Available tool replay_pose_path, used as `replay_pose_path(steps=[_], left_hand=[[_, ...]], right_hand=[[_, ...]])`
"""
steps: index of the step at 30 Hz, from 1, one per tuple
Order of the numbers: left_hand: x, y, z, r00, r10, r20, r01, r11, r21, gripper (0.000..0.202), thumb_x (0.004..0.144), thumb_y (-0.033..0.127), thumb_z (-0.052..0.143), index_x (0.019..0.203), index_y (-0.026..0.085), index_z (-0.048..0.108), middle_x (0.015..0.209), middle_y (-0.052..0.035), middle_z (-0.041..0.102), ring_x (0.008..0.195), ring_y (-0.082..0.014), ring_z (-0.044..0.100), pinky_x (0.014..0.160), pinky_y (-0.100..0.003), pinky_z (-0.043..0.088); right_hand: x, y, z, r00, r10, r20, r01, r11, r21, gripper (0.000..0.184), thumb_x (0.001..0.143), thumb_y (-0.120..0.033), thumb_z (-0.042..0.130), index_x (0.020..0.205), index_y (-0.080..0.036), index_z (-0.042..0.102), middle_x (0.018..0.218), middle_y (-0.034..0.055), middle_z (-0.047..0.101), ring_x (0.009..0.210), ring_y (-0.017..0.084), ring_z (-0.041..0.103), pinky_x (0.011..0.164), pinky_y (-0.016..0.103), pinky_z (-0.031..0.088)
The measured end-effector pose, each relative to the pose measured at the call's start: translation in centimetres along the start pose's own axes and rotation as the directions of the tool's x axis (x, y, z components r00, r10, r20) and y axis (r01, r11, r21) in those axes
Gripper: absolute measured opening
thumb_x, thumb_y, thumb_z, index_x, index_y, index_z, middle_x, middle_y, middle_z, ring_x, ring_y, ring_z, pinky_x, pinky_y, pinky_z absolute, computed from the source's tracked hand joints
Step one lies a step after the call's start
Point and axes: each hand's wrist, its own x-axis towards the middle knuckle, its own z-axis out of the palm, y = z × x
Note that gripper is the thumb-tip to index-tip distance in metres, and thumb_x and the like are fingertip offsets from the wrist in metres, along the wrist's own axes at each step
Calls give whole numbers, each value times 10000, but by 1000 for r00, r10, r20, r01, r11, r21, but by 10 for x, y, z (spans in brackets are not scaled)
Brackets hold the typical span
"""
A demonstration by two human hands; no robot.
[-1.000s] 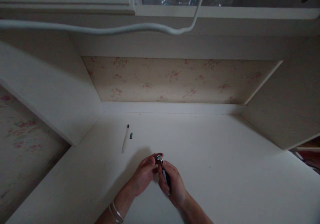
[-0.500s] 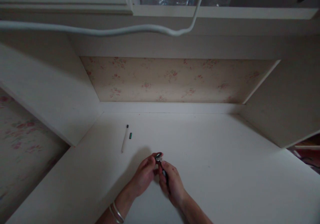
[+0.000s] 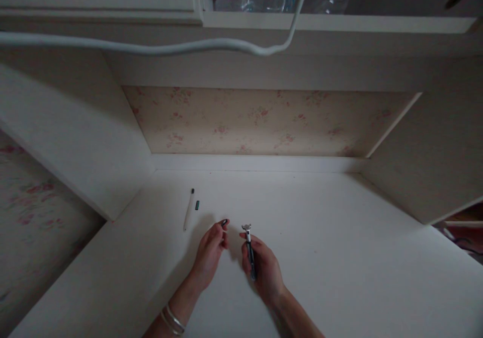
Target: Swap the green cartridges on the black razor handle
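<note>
- Pinching a small dark piece (image 3: 224, 223) between thumb and forefinger, the left grip (image 3: 207, 256) has it right at the fingertips. A light hold on its ends would likely serve best, since it may carry a sharp edge too small to make out here.
- Closed around the dark-and-silver handle (image 3: 250, 260), the right grip (image 3: 266, 270) leaves the bright forked head (image 3: 246, 227) standing clear of the fingers and pointing away from the body. That should allow steady control, with the head easy to see and turn.
- The dark piece and the forked head are apart, with a gap between the two hands. Small wrist turns would probably give finer control than swinging the forearms.
- Both hands are over the worktop (image 3: 320, 277), a sensible place to work: a dropped part should land on a pale surface where dark things show up.
- Beyond the left grip lie a thin pale stick (image 3: 188, 211) with a dark tip and, just to its right, a short dark-green strip (image 3: 197, 205). Sleeveless forearms help, but the metal bangles (image 3: 172, 322) are best held clear of both.
- Farther out, a white cable (image 3: 151, 50) crosses well apart from the hands, so snagging seems unlikely.
</note>
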Motion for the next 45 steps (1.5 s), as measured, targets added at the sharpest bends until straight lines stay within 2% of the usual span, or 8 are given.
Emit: replay_pose_path(steps=[5, 11, 15, 19, 22, 28, 38, 45], left_hand=[[-4, 4, 4, 979, 201, 32, -197, 896, 399, 386, 820, 481, 644, 1025, 155, 645, 782, -19, 535, 675, -125, 486, 611, -224, 397], [-6, 4, 0, 893, 421, 159, -411, 616, 672, 296, 785, 405, 696, 971, 181, 637, 867, -18, 526, 640, -119, 495, 597, -242, 449], [-14, 2, -2, 814, 498, 300, -516, 382, 767, 309, 791, 367, 709, 1027, 193, 610, 885, -24, 532, 631, -120, 482, 615, -253, 464], [-18, 1, -1, 772, 502, 389, -563, 256, 786, 335, 798, 371, 705, 1057, 193, 591, 888, -31, 542, 616, -119, 474, 597, -249, 465], [-18, 3, -1, 763, 509, 398, -565, 226, 794, 333, 803, 384, 698, 1050, 188, 589, 880, -33, 546, 601, -117, 472, 576, -245, 461], [-16, 3, -3, 767, 534, 356, -532, 220, 817, 335, 832, 425, 653, 1052, 181, 589, 908, -47, 558, 594, -116, 479, 580, -246, 475], [-17, 5, -1, 772, 531, 349, -530, 234, 815, 342, 842, 435, 638, 1059, 177, 581, 911, -50, 557, 595, -117, 482, 596, -258, 474], [-18, 8, 1, 793, 509, 335, -518, 274, 810, 338, 857, 446, 611, 1062, 178, 582, 931, -54, 555, 600, -115, 489, 575, -244, 479]], right_hand=[[6, 0, -8, 981, -158, -112, 123, 955, -269, 346, 828, -402, 692, 1055, -158, 602, 728, 2, 585, 502, 95, 459, 456, 186, 359], [13, -4, -17, 935, -302, -186, 153, 817, -556, 313, 821, -472, 671, 869, -231, 478, 666, -54, 526, 434, 96, 433, 376, 181, 325], [20, -10, -18, 923, -322, -209, 98, 724, -683, 285, 833, -486, 627, 838, -236, 489, 602, -74, 473, 400, 99, 397, 358, 190, 288], [29, -11, -16, 926, -329, -186, 77, 646, -759, 212, 856, -437, 561, 910, -236, 521, 658, -51, 549, 426, 124, 464, 393, 208, 345], [35, -8, -16, 943, -297, -152, 50, 576, -816, 185, 878, -381, 480, 979, -234, 529, 724, -28, 617, 456, 151, 538, 427, 230, 401], [48, -5, -18, 933, -358, -29, 7, 100, -995, 235, 915, -292, 393, 1066, -226, 561, 934, 20, 679, 665, 178, 643, 591, 247, 452], [66, -8, -12, 948, -308, 80, 3, -243, -970, 245, 887, -167, 487, 1098, -204, 606, 996, 69, 656, 888, 225, 613, 771, 277, 400], [65, -7, -10, 944, -310, 111, -6, -352, -936, 226, 916, -179, 496, 1116, -179, 601, 1034, 79, 642, 947, 242, 577, 820, 307, 368]])
